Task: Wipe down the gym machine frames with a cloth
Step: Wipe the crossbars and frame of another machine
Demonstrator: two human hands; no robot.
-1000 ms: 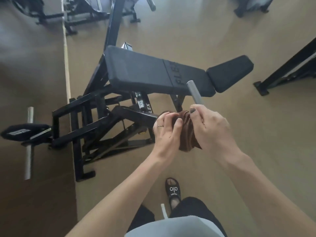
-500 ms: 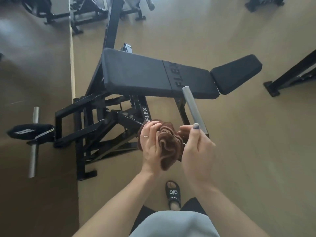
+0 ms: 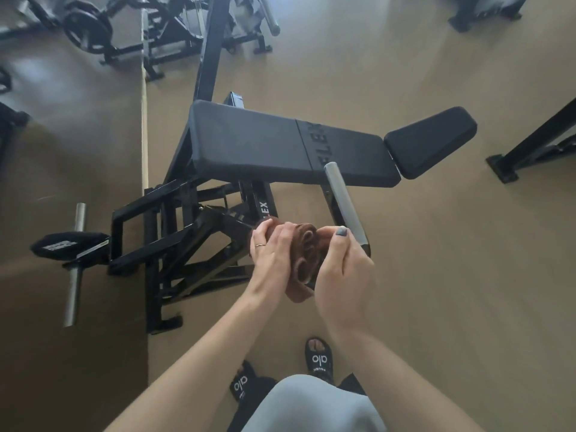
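- Though bunched into folds, brown cloth [image 3: 304, 260] reads as soft, light, limp; held between both hands, near side of the black machine frame [image 3: 187, 244], just beside the silver bar [image 3: 341, 202].
- Left hand [image 3: 272, 257]: grip closed, fingers curled over the cloth's left side.
- Right hand [image 3: 343, 272]: grip closed, thumb and fingers pinching the cloth's right side.
- Best taken as a wadded pad in one palm; likely to sag or unfold if pinched by a corner.
- Frame looks rigid, heavy, smooth-painted; unlikely to shift under wiping.
- No containers in view.
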